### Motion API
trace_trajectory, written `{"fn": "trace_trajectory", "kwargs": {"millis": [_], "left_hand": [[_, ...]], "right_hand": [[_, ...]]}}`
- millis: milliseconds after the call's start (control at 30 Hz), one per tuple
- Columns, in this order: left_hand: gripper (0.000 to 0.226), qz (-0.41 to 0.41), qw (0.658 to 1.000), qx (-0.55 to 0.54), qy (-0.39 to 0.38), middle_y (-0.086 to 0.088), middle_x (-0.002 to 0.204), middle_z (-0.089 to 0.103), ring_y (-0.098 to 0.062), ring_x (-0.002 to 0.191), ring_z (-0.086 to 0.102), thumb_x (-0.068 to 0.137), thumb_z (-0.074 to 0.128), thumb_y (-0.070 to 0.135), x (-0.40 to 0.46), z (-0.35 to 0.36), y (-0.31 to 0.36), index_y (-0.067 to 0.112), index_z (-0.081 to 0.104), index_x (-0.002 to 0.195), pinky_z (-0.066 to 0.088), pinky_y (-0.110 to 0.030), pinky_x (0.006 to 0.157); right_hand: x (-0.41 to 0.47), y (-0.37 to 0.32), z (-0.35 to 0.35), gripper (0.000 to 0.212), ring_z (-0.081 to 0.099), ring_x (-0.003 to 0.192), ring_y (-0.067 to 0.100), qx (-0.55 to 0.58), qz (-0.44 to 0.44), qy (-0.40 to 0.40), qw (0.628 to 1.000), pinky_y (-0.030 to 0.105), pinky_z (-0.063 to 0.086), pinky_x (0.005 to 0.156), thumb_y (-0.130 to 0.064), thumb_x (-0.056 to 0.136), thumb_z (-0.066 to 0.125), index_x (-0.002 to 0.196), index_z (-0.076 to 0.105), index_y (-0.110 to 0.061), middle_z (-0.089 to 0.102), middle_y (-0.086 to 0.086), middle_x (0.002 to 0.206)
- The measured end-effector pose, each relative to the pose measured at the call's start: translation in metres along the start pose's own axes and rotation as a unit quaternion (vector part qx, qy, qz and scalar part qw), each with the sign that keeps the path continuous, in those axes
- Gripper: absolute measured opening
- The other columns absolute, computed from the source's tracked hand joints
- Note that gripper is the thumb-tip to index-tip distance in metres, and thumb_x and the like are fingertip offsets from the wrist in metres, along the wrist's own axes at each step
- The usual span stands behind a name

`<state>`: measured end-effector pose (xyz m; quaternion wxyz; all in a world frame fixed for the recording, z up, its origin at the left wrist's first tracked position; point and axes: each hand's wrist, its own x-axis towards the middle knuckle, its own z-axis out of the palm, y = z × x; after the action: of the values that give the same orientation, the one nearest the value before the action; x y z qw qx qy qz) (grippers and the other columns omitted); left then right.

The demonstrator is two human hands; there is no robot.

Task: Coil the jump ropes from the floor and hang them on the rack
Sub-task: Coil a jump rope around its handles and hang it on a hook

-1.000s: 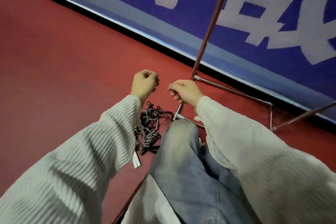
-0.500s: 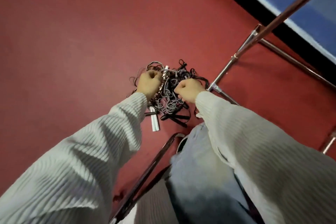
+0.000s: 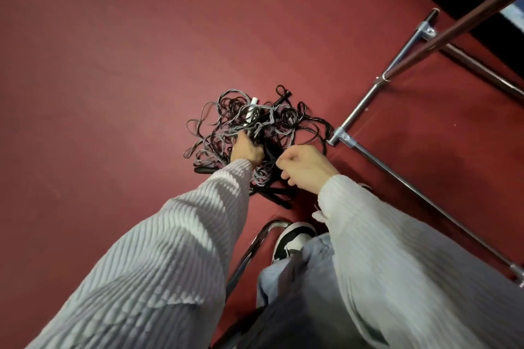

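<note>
The step in hand looks like the very start of the job: picking one rope out of the heap before any coiling can begin. The left hand is down in the jump ropes, its fingers curled into the strands; its grip seems closed around some of the cord, though the fingertips are hidden by the tangle, so exactly which strand it holds cannot be told. The right hand hovers just beside it, loosely fisted with the fingers curled in; whether a thin cord runs through that grip cannot be told from here.

The ropes lie on the red floor directly under and beyond the left grip, spreading away from it on every side. They form one knotted mass of thin black and grey cords, loops thrown over one another, with a pale handle sticking up on the far side of the grip and dark handles lying on the near side, below the wrist.

The rack stands just past the right grip, its chrome base tube touching or nearly touching the outermost loops.

Next, I judge, a single rope must be traced to its handle and drawn free without tightening the snarl, then wound into a coil.
</note>
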<state>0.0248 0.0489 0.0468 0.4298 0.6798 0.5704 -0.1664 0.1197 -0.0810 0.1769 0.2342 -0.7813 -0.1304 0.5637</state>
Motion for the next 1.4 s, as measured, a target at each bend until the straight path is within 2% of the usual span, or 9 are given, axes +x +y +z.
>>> {"fn": "trace_trajectory", "kwargs": {"millis": [167,333,500,733,800,867,1133,1267,1400], "left_hand": [[0.021,0.057,0.995,-0.011,0.08,-0.011,0.093,0.075,-0.031,0.09,0.07,0.1,0.055,0.023,-0.028,-0.011,0.006,0.01,0.071,0.102,0.05,-0.033,0.077],[0.023,0.271,0.956,-0.11,0.008,0.008,0.066,0.067,-0.017,0.055,0.053,0.089,0.053,0.014,-0.147,-0.082,0.033,0.021,0.072,0.078,0.041,-0.032,0.052],[0.022,0.377,0.849,-0.358,-0.092,0.012,0.06,0.059,-0.008,0.055,0.047,0.079,0.053,0.006,-0.241,-0.163,0.07,0.016,0.071,0.07,0.04,-0.023,0.058],[0.013,0.396,0.699,-0.554,-0.218,0.002,0.059,0.019,-0.014,0.053,0.016,0.086,0.041,0.007,-0.312,-0.235,0.098,0.005,0.052,0.081,0.029,-0.027,0.057],[0.015,0.429,0.678,-0.543,-0.247,0.001,0.059,0.015,-0.013,0.052,0.015,0.087,0.039,0.007,-0.344,-0.244,0.108,0.004,0.052,0.083,0.029,-0.028,0.056],[0.016,0.456,0.682,-0.516,-0.245,0.001,0.058,0.02,-0.012,0.051,0.019,0.088,0.04,0.007,-0.365,-0.252,0.121,0.004,0.056,0.086,0.034,-0.028,0.059],[0.054,0.494,0.76,-0.413,0.089,-0.005,0.139,0.056,-0.016,0.131,0.055,0.087,0.052,0.009,-0.37,-0.27,0.074,0.019,0.049,0.14,0.044,-0.036,0.113],[0.08,0.465,0.881,-0.092,-0.01,0.006,0.159,0.036,-0.006,0.105,0.06,0.091,0.067,0.01,-0.349,-0.239,0.048,0.025,0.026,0.158,0.049,-0.034,0.106],[0.062,0.447,0.889,0.047,-0.084,0.001,0.155,0.047,-0.012,0.135,0.048,0.096,0.069,0.035,-0.333,-0.201,0.04,0.017,0.043,0.15,0.034,-0.036,0.12]], "right_hand": [[0.004,-0.004,0.0,0.013,0.07,0.093,0.024,-0.018,-0.004,0.025,1.0,0.041,0.057,0.09,-0.023,0.096,0.058,0.104,0.066,-0.029,0.072,-0.003,0.101],[-0.017,-0.026,0.007,0.092,0.056,0.121,0.024,-0.044,-0.092,0.034,0.994,0.043,0.048,0.102,-0.014,0.089,0.069,0.156,0.018,-0.053,0.056,0.002,0.133],[-0.062,-0.051,0.014,0.028,0.055,0.113,0.021,-0.073,-0.176,0.057,0.98,0.035,0.047,0.097,-0.03,0.098,0.063,0.126,0.062,-0.031,0.046,-0.011,0.113],[-0.172,-0.105,0.017,0.075,0.069,0.106,0.012,0.116,-0.288,0.021,0.95,0.04,0.055,0.096,-0.033,0.076,0.081,0.139,0.039,-0.031,0.063,0.001,0.127],[-0.201,-0.119,0.022,0.036,0.066,0.086,0.002,0.064,-0.291,0.055,0.953,0.015,0.05,0.083,-0.016,0.087,0.075,0.111,0.049,-0.016,0.063,0.005,0.097],[-0.219,-0.134,0.019,0.035,0.049,0.076,0.009,0.053,-0.271,0.071,0.959,0.004,0.036,0.063,-0.004,0.103,0.052,0.077,0.039,-0.023,0.043,-0.009,0.073],[-0.317,-0.192,0.005,0.038,0.057,0.057,0.012,0.247,-0.42,0.211,0.847,0.028,0.047,0.063,-0.038,0.111,0.035,0.089,0.057,-0.017,0.064,0.0,0.062],[-0.375,-0.22,-0.002,0.038,0.046,0.052,0.011,0.402,-0.447,0.117,0.791,0.025,0.041,0.054,-0.04,0.11,0.037,0.091,0.055,-0.014,0.05,-0.002,0.059],[-0.426,-0.233,-0.005,0.039,0.04,0.054,0.011,0.461,-0.483,0.029,0.744,0.024,0.039,0.053,-0.042,0.11,0.036,0.091,0.054,-0.014,0.043,-0.003,0.06]]}}
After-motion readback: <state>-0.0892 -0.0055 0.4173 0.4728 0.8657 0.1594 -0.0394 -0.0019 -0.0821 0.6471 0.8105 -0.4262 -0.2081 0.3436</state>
